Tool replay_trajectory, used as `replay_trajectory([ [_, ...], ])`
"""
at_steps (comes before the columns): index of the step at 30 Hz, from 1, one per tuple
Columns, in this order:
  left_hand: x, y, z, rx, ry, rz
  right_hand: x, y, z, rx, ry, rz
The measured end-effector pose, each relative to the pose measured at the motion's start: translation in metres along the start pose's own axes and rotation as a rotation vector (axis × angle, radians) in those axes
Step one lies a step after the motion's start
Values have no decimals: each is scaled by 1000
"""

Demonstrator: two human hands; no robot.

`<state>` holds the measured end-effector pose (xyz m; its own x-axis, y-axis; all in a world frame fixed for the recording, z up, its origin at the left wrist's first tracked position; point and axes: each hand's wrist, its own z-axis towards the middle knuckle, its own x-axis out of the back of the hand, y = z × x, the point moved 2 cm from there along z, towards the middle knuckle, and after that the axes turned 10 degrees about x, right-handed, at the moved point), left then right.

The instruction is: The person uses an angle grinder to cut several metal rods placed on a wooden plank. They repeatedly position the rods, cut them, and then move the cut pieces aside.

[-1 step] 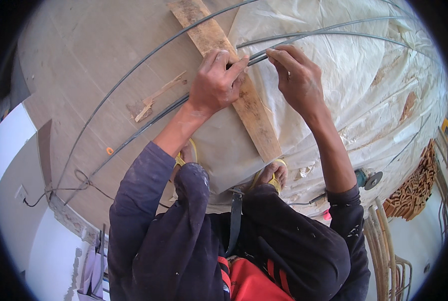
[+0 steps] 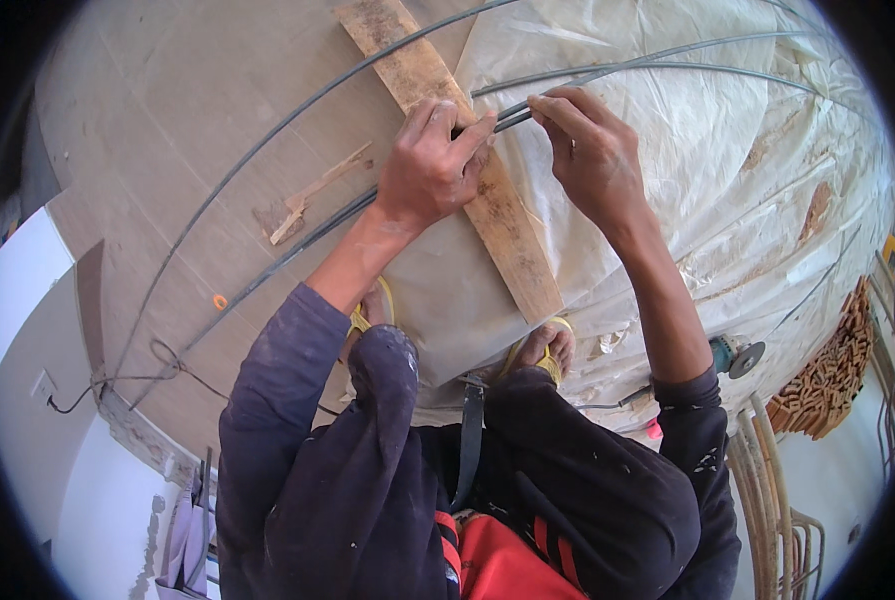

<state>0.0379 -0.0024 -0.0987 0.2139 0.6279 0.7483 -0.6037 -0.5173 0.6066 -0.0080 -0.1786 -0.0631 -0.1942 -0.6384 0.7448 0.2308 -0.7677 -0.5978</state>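
Over the plank [image 2: 514, 240], the left hand [image 2: 435, 162] pinches rods [image 2: 513, 119]; the right hand's [image 2: 600, 155] grip I cannot tell.

A sheet [image 2: 687, 200] covers the right of the floor [image 2: 167, 150], a plank [image 2: 512, 245] lying across the sheet's left edge. Rods [image 2: 317, 234] cross over the plank; a splinter [image 2: 317, 190] lies to its left, a grinder [image 2: 724, 356] right.
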Motion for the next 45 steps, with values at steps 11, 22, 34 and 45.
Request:
replay_trajectory([
  [11,-1,0,0,-20,7,5,0,12,-17,8,-182,-93],
  [22,-2,1,2,4,-8,-26,2,2,9,-49,-37,13],
  [34,2,2,1,29,5,-32,44,12,-55,-293,-104,-31],
  [45,116,-47,-158,539,232,241,43,0,-110,-394,-50,-70],
])
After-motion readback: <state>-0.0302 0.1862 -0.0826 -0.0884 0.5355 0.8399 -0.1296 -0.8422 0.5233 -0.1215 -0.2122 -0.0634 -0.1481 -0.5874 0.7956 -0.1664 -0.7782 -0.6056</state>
